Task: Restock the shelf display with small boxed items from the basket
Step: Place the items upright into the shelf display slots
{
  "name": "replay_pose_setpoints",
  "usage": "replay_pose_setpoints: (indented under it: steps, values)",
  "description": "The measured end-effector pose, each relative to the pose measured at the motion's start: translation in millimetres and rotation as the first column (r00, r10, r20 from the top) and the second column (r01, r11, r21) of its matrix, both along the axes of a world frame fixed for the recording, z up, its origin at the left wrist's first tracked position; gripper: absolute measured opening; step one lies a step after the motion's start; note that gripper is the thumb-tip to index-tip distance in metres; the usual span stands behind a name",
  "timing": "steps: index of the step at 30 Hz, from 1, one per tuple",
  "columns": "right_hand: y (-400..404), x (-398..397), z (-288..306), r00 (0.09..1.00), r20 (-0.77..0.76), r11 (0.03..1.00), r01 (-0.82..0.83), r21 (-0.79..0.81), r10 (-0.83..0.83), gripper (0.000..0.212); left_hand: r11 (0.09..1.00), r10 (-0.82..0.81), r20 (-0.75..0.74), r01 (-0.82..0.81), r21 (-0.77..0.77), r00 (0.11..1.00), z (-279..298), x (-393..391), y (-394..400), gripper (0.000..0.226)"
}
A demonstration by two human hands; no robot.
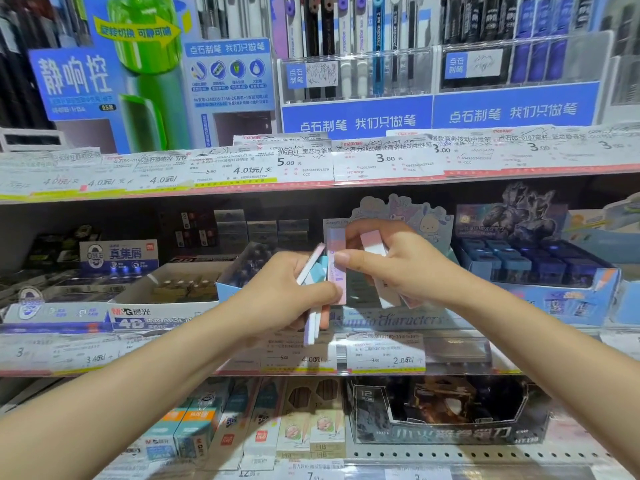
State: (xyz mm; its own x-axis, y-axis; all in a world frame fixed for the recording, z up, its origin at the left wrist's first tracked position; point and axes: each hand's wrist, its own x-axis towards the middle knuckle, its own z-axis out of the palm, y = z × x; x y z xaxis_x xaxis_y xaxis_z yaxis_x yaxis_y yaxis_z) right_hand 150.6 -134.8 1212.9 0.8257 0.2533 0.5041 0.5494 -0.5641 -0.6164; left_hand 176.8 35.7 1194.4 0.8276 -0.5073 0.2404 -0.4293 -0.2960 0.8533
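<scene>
Stationery shelving point(311, 188) behind; left hand point(294, 289) gripping several slim pastel boxes point(313, 306), right hand point(391, 261) pinching one box point(336, 258), probably clutching more; next, slotting into display carton point(398, 320). Basket unseen.

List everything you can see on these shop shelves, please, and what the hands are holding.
pastel boxes: several, pink, lilac, teal and white, fanned between both hands.
character display box: one, pale blue with cartoon figures, middle shelf, behind the hands.
eraser carton: one, white and blue, middle shelf left.
dark blue display: one, full of blue boxes, middle shelf right.
pens: many, black, white, purple, upright on the top shelf.
price labels: many, white, along shelf edges.
pencil boxes: several, cream and teal, bottom shelf.
left hand: grips a fan of boxes.
right hand: pinches one box, holds others.
</scene>
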Motion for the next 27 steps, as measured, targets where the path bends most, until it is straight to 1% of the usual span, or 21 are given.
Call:
replay_pose_setpoints:
  steps: [2, 5, 6, 8, 10, 11, 13, 15, 17, 21, 27]
  values:
    - [0, 4, -1, 0.999, 0.036, 1.0, 0.0, -0.004, 0.0, 0.015, 1.0, 0.004, -0.004, -0.004, 0.014, 1.0, 1, 2, 1, 0.019]
    - [-3, 10, 1, 0.996, 0.088, 1.0, 0.002, 0.03, -0.005, 0.031, 0.999, 0.014, 0.002, -0.014, 0.038, 1.0, 2, 3, 2, 0.026]
    - [-5, 11, 3, 0.996, 0.091, 0.999, 0.009, 0.044, -0.013, 0.034, 0.999, 0.019, 0.016, -0.02, 0.051, 1.0, 2, 3, 3, 0.028]
    - [-9, 15, 5, 0.996, 0.083, 0.998, 0.034, 0.052, -0.038, 0.031, 0.994, 0.023, 0.079, -0.031, 0.105, 0.997, 1, 2, 5, 0.028]
    - [-12, 21, 4, 0.995, 0.079, 0.998, 0.066, 0.025, -0.068, 0.026, 0.982, -0.018, 0.127, -0.006, 0.187, 0.992, 0, 3, 9, 0.015]
    - [-13, 24, 3, 0.993, 0.082, 0.997, 0.083, 0.012, -0.083, 0.025, 0.971, -0.045, 0.136, 0.012, 0.238, 0.99, -2, 3, 11, 0.019]
    - [-14, 31, 0, 0.99, 0.083, 0.993, 0.115, 0.009, -0.115, 0.024, 0.94, -0.1, 0.132, 0.05, 0.336, 0.986, -4, 4, 15, 0.039]
    - [-14, 36, -3, 0.983, 0.085, 0.986, 0.164, -0.007, -0.162, 0.023, 0.918, -0.123, 0.126, 0.064, 0.391, 0.984, -7, 6, 16, 0.045]
    - [-13, 40, -6, 0.978, 0.094, 0.981, 0.19, -0.03, -0.187, 0.022, 0.901, -0.148, 0.115, 0.086, 0.425, 0.982, -9, 7, 18, 0.048]
    - [-10, 41, -12, 0.975, 0.115, 0.98, 0.194, -0.032, -0.189, 0.021, 0.881, -0.177, 0.101, 0.112, 0.459, 0.979, -11, 8, 20, 0.051]
    - [-7, 43, -17, 0.985, 0.114, 0.989, 0.139, -0.058, -0.132, 0.022, 0.861, -0.208, 0.084, 0.141, 0.488, 0.975, -8, 11, 21, 0.054]
